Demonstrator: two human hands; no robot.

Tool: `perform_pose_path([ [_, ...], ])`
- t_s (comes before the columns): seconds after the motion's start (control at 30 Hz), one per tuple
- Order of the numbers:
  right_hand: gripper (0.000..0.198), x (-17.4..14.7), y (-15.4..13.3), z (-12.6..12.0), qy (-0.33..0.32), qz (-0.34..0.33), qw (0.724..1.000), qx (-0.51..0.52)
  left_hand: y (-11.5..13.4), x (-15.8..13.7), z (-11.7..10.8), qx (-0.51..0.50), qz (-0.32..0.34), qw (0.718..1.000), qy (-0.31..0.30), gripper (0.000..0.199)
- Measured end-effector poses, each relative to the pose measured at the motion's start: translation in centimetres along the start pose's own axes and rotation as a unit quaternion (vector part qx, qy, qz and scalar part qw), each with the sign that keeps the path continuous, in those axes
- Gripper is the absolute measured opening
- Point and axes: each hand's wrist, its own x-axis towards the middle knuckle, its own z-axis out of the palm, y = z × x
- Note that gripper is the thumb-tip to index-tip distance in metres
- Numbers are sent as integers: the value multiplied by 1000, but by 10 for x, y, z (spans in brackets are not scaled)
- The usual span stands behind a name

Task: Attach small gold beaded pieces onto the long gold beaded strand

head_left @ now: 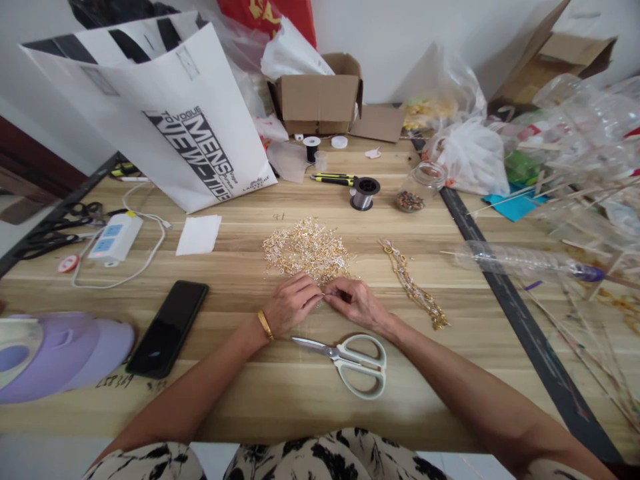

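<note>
My left hand (294,301) and my right hand (354,300) meet at the near edge of a pile of small gold and clear beaded pieces (306,245). Both are closed, fingertips pinched close together. Whatever sits between the fingertips is too small to name. Just below the hands lie scissors (357,363) with pale handles, their blades pointing left. To the right of the pile rests a bundle of gold and clear beaded strands (415,287).
A spool of grey wire (365,193), a utility knife (333,179) and a glass jar of beads (413,190) stand behind the pile. Leftward are a black phone (167,328), a power strip (115,238) and a white paper bag (175,113). Plastic bottles (530,261) crowd the right.
</note>
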Motion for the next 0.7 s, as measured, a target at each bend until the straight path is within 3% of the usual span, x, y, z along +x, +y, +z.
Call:
perform_pose_path([
  [0.47, 9, 1, 0, 0, 3, 3, 1000, -10, 1, 4, -4, -130, -46, 990, 30, 9],
  [0.7, 5, -2, -6, 0, 6, -55, 997, -53, 0, 2, -4, -172, -87, 981, -5, 8],
])
